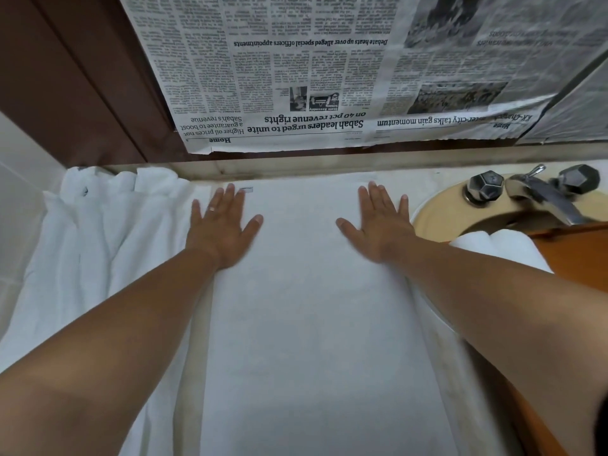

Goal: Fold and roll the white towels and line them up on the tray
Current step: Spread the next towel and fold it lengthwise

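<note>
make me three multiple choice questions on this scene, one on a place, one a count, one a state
1. Where is the rumpled towel pile?
A) left of the flat towel
B) right of it
C) on top of it

2. How many dark faceted tap knobs show?
A) one
B) two
C) four

3. How do the left hand and right hand lie?
A) as fists
B) pinching a corner
C) flat, fingers straight

Answers:
1 A, it bunches beside the left arm.
2 B, one sits on each side of the spout.
3 C, both palms press on the flat towel.
</note>
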